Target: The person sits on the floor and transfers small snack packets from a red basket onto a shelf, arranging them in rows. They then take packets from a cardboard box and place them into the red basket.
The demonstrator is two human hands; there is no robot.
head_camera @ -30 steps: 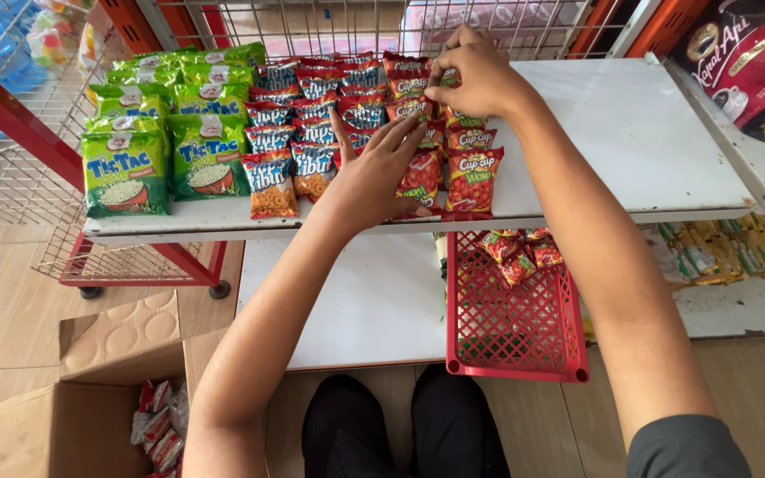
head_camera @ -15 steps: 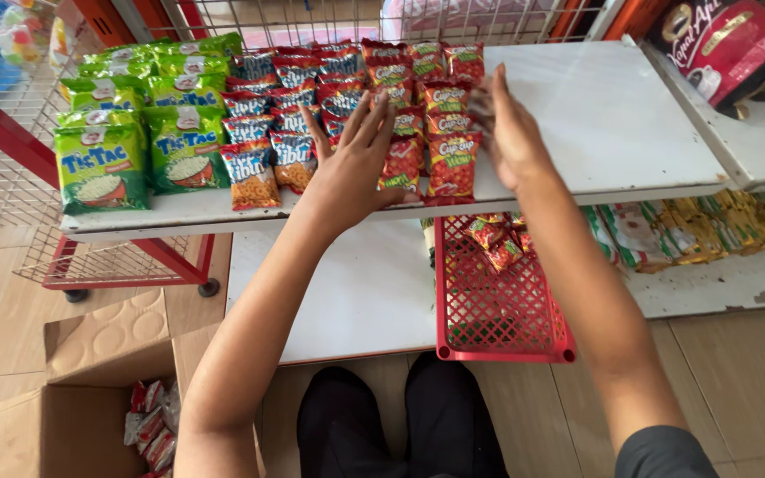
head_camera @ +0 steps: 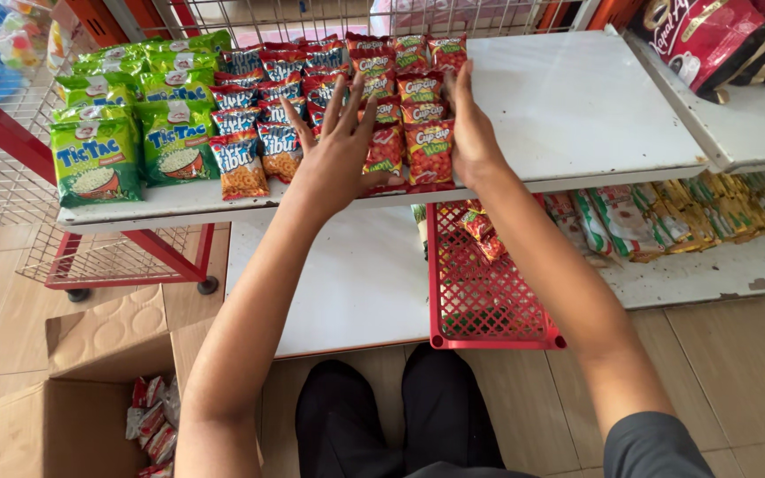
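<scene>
Both arms reach forward and upward from the bottom of the view, bare from wrist to upper arm, nearly parallel and a little apart. The left hand (head_camera: 338, 150) is flat, palm down, its fingers spread wide and pointing away from the body, thumb stretched out to the right. The right hand (head_camera: 471, 133) stands on its edge, palm turned inward toward the left hand, fingers straight and pressed together. A dark grey sleeve covers the right shoulder at the lower right corner. Both wrists are straight, in line with the forearms.
</scene>
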